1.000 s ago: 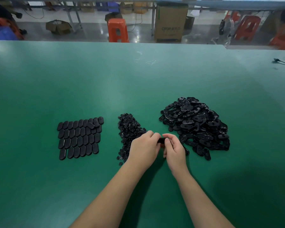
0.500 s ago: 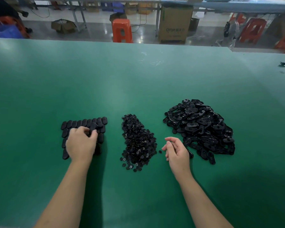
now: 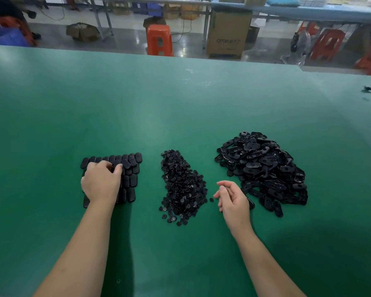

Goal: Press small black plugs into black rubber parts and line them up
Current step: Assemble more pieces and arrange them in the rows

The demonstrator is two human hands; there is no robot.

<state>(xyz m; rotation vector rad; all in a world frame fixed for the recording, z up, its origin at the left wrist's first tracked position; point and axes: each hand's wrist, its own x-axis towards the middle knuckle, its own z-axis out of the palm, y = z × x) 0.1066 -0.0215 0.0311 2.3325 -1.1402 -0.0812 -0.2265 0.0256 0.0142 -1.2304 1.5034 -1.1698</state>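
Finished rubber parts [image 3: 130, 170]: black oval pieces laid flat in neat rows on the green table [image 3: 180, 108], left of centre; one piece lies askew across the far rows.
Left hand [image 3: 101, 183]: palm down over the rows, covering their left portion, fingers curled, tips on the far pieces; whether it pinches one cannot be told.
Small black plugs [image 3: 182, 187]: loose heap at centre, between the rows and the larger heap; a few strays at its near edge, one single plug [image 3: 211, 200] just beside the right fingertips.
Right hand [image 3: 234, 200]: raised on its edge between the two heaps, fingers loosely curled, holding nothing.
Unfilled rubber parts [image 3: 263, 168]: large jumbled heap, right of centre, just beyond the right hand.
Beyond the table's far edge: orange stool [image 3: 159, 39], cardboard box [image 3: 228, 33], floor fan [image 3: 299, 45].
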